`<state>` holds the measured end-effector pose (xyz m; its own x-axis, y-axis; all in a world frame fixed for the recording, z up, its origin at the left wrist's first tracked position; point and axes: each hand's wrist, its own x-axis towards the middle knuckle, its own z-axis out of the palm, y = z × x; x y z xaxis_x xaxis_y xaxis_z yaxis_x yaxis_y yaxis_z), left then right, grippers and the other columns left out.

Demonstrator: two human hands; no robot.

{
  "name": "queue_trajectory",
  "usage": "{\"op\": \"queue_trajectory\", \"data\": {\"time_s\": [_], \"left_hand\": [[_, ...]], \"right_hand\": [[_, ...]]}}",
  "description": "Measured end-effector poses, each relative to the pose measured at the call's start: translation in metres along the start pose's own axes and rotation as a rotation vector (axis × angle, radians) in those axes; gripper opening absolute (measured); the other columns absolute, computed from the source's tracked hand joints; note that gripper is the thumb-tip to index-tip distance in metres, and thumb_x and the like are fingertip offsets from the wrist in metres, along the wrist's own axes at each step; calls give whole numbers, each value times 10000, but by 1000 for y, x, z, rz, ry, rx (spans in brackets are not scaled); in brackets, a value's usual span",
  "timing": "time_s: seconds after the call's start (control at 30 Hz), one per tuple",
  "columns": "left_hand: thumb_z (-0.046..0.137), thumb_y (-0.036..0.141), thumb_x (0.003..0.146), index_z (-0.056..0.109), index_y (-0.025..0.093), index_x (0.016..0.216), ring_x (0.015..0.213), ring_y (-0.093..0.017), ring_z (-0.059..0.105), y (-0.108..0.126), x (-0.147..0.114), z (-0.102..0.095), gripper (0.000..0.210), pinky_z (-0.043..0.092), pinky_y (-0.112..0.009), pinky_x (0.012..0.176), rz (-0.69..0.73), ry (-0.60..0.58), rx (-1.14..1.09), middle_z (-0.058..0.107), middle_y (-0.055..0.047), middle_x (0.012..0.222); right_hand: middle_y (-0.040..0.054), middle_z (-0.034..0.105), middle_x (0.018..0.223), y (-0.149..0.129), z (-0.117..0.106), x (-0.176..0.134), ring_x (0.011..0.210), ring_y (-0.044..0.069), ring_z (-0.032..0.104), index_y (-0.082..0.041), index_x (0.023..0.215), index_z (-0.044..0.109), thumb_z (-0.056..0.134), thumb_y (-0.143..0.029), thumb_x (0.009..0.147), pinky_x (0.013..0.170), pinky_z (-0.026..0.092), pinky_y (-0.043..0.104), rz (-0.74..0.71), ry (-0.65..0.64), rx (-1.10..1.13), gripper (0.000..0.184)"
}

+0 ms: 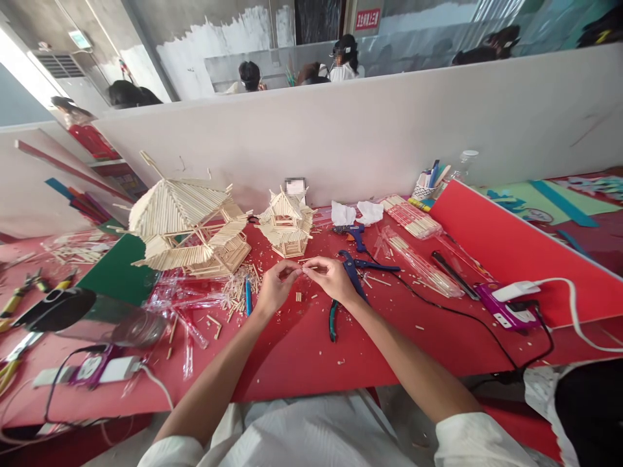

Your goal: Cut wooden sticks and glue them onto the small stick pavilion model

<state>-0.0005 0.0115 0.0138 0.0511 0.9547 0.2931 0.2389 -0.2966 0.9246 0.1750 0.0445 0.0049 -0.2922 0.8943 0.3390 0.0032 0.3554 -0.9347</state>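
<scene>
My left hand and my right hand meet at the fingertips over the red table. Both are closed in a pinch; whatever sits between the fingers is too small to make out. Just beyond them stands a small pavilion model built of thin wooden sticks. A larger stick pavilion is to the left. Below my fingertips lies a little bundle of short stick pieces. Blue-handled pliers lie beside my right hand, partly hidden by it, and a blue pen is left of my left hand.
A blue glue gun with a trailing cord and packs of wooden sticks lie to the right. Purple power strips sit at both sides. A clear jar lies at left. A partition stands behind, people beyond it.
</scene>
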Motion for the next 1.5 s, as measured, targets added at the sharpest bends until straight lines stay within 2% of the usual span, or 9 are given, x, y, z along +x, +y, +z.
{"op": "queue_trajectory", "data": {"time_s": [0.2,0.5,0.73,0.9,1.2,1.33,1.5], "left_hand": [[707,388,854,749,179,946,804,-184,690,2,0,-1,232,533,-306,790,-30,23,13,753,-60,883],[773,407,789,745,165,881,792,-189,693,11,2,-6,261,543,-302,763,-102,-45,-62,755,-63,860],[822,425,748,722,163,881,767,-171,697,4,4,-11,310,554,-313,790,-208,-132,-325,749,-54,822],[854,387,720,697,173,857,784,-168,702,4,3,-9,299,552,-303,795,-225,-147,-416,740,-43,812],[904,410,639,669,176,833,756,-170,717,-1,3,-12,384,569,-313,796,-370,-268,-557,738,-42,810],[896,399,653,672,170,829,744,-159,708,-3,4,-12,365,560,-291,776,-353,-266,-536,735,-40,805],[824,430,740,692,172,864,765,-169,685,3,4,-9,315,548,-298,764,-216,-173,-315,732,-53,827]], "right_hand": [[69,763,948,-1,-1,1,857,203,715,-195,910,732,676,-389,869,788,568,320,-17,-23,-37,206],[57,756,916,-2,-3,1,817,189,705,-197,884,731,686,-361,856,763,563,308,-18,-61,-57,172],[46,751,862,-3,-8,2,774,187,721,-190,884,723,727,-388,827,757,582,314,39,-119,107,206],[36,745,822,-4,-9,3,754,180,713,-192,873,730,744,-402,812,740,577,308,51,-162,155,219],[30,748,792,-12,-10,1,740,182,725,-191,849,728,770,-415,783,734,590,313,103,-243,199,237],[31,745,795,-11,-11,1,743,183,726,-188,847,723,755,-386,795,728,586,304,93,-245,181,207],[47,751,838,-8,-9,1,771,191,716,-194,861,728,700,-365,838,727,573,300,31,-158,0,175]]}}
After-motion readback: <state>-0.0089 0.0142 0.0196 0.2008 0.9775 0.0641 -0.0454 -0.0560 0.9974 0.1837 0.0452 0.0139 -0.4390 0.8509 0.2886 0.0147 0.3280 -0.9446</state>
